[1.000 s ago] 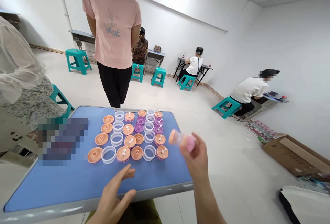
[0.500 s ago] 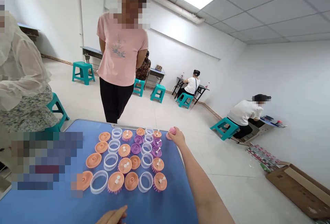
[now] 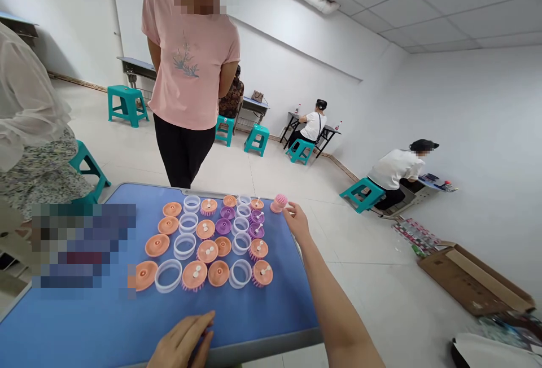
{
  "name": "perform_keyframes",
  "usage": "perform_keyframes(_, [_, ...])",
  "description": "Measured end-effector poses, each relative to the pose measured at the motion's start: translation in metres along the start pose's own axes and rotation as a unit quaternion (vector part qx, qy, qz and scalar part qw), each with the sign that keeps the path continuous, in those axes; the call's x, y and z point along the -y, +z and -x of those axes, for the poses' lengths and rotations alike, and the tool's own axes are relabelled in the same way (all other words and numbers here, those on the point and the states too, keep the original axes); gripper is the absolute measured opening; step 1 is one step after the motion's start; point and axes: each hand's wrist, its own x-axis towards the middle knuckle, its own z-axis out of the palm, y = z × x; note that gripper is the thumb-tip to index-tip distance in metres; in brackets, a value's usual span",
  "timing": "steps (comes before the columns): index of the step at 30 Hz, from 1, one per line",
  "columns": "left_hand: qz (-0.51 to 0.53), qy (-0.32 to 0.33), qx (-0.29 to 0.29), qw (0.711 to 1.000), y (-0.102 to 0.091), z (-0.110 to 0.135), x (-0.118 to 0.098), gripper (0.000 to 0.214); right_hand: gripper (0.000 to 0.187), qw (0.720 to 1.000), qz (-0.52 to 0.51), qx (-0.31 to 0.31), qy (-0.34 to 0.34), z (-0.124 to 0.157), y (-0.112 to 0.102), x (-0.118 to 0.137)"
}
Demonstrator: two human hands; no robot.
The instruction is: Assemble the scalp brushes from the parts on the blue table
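A pink bristled brush (image 3: pixel 278 203), like a scalp massager, stands at the table's far right corner. My right hand (image 3: pixel 297 222) is just beside it, fingers apart, holding nothing. Low at the table's front edge, my left hand (image 3: pixel 184 341) has its fingers loosely stretched and nothing visible in them. Between the hands lie rows of parts: orange round caps (image 3: pixel 157 245), clear plastic rings (image 3: pixel 168 276), and orange bristled discs (image 3: pixel 195 275) with small white pieces on top. Purple caps (image 3: pixel 223 226) and purple bristled discs (image 3: pixel 256 230) lie among them.
The blue table (image 3: pixel 105 323) carries all the parts. A person in a pink shirt (image 3: pixel 190 69) stands beyond its far edge. Another person in a white sleeve (image 3: pixel 34 80) is at left. Green stools (image 3: pixel 127 105) and a cardboard box (image 3: pixel 474 280) are on the floor.
My right hand has let go of the pink brush, which now stands upright, and drawn slightly back. More of my left hand shows. The view has tilted down a little.
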Motion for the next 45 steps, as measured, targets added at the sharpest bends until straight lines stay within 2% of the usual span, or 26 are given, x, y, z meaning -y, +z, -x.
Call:
perform_keyframes(3, [-0.011, 0.001, 0.010, 1.000, 0.001, 0.003, 0.000, 0.025, 0.036, 0.998, -0.054, 0.034, -0.018, 0.050, -0.002, -0.003])
perform_keyframes(7, [-0.022, -0.007, 0.037, 0.999, 0.001, 0.004, -0.003, 0.026, 0.038, 0.991, -0.107, 0.073, -0.031, 0.118, 0.002, -0.012])
perform_keyframes(11, [-0.026, -0.012, 0.046, 0.999, 0.001, 0.005, -0.006, 0.025, 0.051, 0.987, -0.109, 0.109, -0.043, 0.152, 0.003, -0.017])
perform_keyframes(17, [-0.015, -0.063, 0.043, 0.997, 0.006, -0.005, -0.006, 0.024, 0.066, 0.984, -0.024, 0.160, -0.073, 0.159, 0.004, -0.008])
perform_keyframes(22, [-0.034, -0.059, 0.008, 0.998, 0.019, -0.027, -0.008, 0.024, 0.055, 0.983, 0.009, 0.152, -0.107, 0.161, 0.005, -0.005])
perform_keyframes(28, [-0.091, -0.055, -0.006, 0.994, 0.036, -0.048, -0.009, 0.028, 0.045, 0.982, -0.001, 0.143, -0.126, 0.161, 0.004, -0.003])
perform_keyframes(34, [-0.159, -0.045, 0.042, 0.985, 0.050, -0.056, -0.011, 0.042, 0.030, 0.982, -0.011, 0.114, -0.150, 0.162, -0.001, 0.000])
perform_keyframes(38, [-0.183, -0.049, 0.078, 0.979, 0.057, -0.062, -0.012, 0.050, 0.033, 0.980, -0.037, 0.110, -0.165, 0.162, -0.002, 0.001])
perform_keyframes(45, [-0.144, -0.059, 0.095, 0.983, 0.062, -0.066, -0.011, 0.050, 0.037, 0.980, -0.036, 0.147, -0.126, 0.163, -0.001, 0.002])
